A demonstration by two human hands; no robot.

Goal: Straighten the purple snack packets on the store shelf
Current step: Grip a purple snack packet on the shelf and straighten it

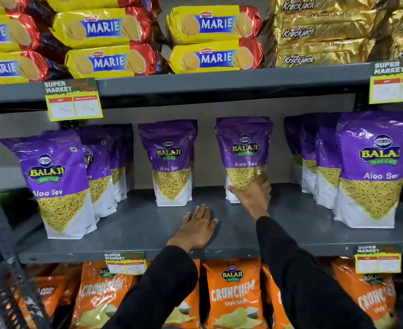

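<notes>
Two hands: left hand (198,226) flat, empty; right hand (252,194) grips purple packet (244,148), hiding its base.

Purple snack packets (244,148): glossy plastic film, glare on the purple, clear window over rough yellow sev, white matt-looking base. Shelf (148,224) is grey painted metal, smooth, dull sheen, small scuffs at the front lip; price tags (74,100) look like paper. Marie packs (216,23) and gold Krackjack packs (319,32) are shiny crinkled foil, sleeves (302,269) black matt cloth.
</notes>
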